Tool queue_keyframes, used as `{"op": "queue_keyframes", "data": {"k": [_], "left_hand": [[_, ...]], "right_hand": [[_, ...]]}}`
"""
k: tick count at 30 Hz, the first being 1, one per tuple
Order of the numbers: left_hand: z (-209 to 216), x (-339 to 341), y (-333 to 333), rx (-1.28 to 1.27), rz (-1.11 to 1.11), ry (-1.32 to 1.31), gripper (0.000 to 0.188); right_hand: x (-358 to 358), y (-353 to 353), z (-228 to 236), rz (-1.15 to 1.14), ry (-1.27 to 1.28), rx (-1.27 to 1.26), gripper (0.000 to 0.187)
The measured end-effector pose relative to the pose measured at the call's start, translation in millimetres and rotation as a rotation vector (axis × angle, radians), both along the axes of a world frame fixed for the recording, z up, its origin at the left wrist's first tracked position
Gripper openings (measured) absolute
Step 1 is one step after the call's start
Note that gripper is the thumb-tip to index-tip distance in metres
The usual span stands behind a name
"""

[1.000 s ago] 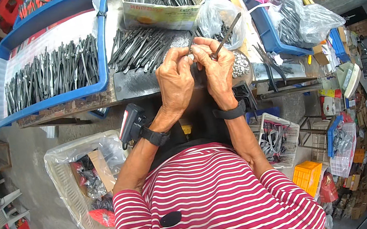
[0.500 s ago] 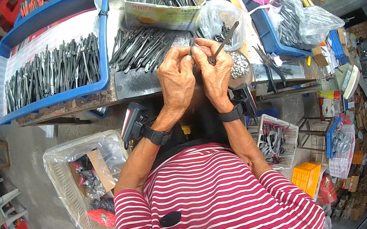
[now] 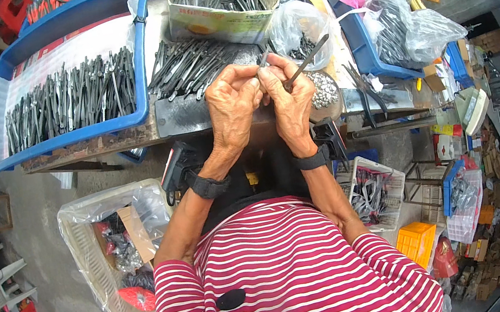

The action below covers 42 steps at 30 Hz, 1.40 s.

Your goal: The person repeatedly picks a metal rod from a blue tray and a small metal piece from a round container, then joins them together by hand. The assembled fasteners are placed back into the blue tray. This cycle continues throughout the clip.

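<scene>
While both hands meet just over the front edge of the table (image 3: 89, 145), the right hand (image 3: 293, 96) grasps a slim dark rod (image 3: 316, 52) that slants up past its knuckles. A small grey piece (image 3: 263, 59) juts from between the fingertips of the two hands; the left hand (image 3: 232, 106) bends its fingers close against it, though I cannot tell whether its grip has hold of the piece (the tips overlap and hide it). For such close work, I'd brace one hand lightly against the other, pinch near the end being worked, and keep the rod's free end clear of the bag.

The rod looks smooth, stiff and probably metal. Beyond the hands lies a heap of narrow black strips (image 3: 195, 66), flat and glossy in places; more stand packed in a blue plastic tray (image 3: 143, 61). The carton (image 3: 221, 25) is printed cardboard, the bag (image 3: 301, 18) thin, crumpled clear film, and the silvery bits (image 3: 323, 91) small and shiny.
</scene>
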<state>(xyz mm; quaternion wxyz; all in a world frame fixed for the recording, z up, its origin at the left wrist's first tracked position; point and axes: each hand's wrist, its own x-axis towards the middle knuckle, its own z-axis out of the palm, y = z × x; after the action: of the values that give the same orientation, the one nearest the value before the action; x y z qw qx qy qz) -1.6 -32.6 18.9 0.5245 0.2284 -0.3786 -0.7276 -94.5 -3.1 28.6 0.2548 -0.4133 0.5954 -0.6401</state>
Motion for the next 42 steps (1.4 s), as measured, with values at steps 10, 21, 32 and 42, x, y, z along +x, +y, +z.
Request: {"op": "queue_keyframes", "data": {"k": [10, 21, 32, 42], "left_hand": [[-1, 6, -1, 0.052, -0.082, 0.109, 0.014], [-1, 3, 7, -0.014, -0.018, 0.026, 0.01], [-7, 1, 16, -0.101, -0.016, -0.161, 0.013], [-3, 8, 16, -0.041, -0.041, -0.167, 0.015]], "right_hand": [[-1, 5, 4, 0.098, -0.257, -0.036, 0.023], [1, 14, 2, 0.072, -0.158, -0.045, 0.011], [6, 14, -3, -0.091, 0.325, -0.089, 0.019], [17, 9, 7, -0.056, 0.23, -0.063, 0.031]]}}
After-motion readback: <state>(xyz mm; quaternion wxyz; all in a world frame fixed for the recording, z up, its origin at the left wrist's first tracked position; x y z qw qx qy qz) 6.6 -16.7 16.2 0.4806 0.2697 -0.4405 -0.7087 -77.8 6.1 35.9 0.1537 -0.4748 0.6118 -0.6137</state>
